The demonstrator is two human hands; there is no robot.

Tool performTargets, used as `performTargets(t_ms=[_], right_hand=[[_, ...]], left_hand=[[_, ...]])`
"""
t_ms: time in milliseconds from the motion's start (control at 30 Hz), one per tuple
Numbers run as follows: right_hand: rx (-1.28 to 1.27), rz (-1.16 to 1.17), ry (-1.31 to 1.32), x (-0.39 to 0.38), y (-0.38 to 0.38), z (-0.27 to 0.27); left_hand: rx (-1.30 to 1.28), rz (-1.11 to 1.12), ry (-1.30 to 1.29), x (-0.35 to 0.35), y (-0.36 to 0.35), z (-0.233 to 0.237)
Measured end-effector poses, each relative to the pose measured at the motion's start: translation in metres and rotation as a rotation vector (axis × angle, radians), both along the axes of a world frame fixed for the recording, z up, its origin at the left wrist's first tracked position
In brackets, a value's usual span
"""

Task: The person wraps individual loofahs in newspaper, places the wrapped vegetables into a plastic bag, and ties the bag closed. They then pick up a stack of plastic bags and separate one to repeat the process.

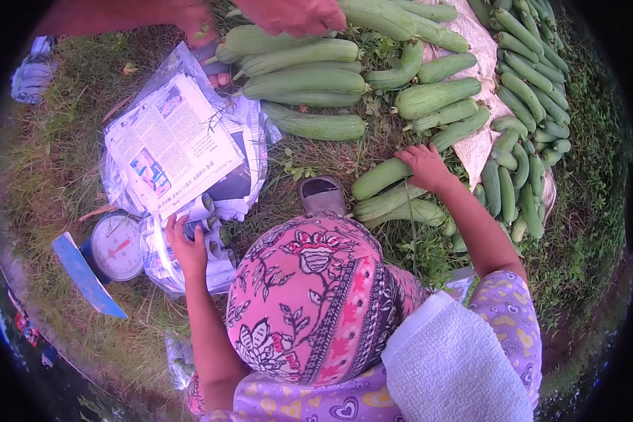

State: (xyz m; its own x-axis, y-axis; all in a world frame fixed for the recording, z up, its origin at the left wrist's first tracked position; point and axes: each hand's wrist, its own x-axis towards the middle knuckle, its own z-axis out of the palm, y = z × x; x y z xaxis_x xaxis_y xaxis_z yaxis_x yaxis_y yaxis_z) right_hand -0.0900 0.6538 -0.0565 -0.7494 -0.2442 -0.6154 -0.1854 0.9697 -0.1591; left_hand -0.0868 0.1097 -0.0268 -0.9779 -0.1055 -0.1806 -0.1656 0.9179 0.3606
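Note:
The view is upside down, so my right forearm comes in from the upper left. My right hand (pixel 302 15) is curled at the end of a large pale green gourd (pixel 380 19), at the top edge. My left hand is not in view. Below my right hand lies a row of long green gourds (pixel 302 81) on the grass. Opposite me, a co-worker in a pink patterned headscarf (pixel 306 302) rests one hand (pixel 425 167) on gourds (pixel 381 178); the other (pixel 186 243) touches rolled papers in a plastic bag (pixel 221 264).
Newspapers (pixel 172 144) lie on plastic at the left, near a round dial scale (pixel 117 246) and a blue strip (pixel 88 274). More gourds (pixel 520 98) are piled by a pale sheet (pixel 475 56) at the right. A sandal (pixel 323 195) shows beside the headscarf.

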Motion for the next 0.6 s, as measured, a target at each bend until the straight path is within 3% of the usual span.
performTargets(t_ms=[100,333,433,600], right_hand=[[0.018,0.024,-0.026,-0.012,0.002,0.003],[-0.162,0.053,0.093,-0.076,-0.057,0.103],[-0.269,-0.001,0.109,-0.119,-0.088,0.147],[-0.714,0.041,0.23,-0.184,-0.17,0.128]], left_hand=[[-0.001,0.014,0.025,0.001,0.006,0.007],[0.135,0.025,0.082,-0.013,0.02,0.016],[0.039,0.014,0.082,-0.023,0.013,0.012],[-0.066,0.084,0.081,-0.031,-0.012,-0.012]])
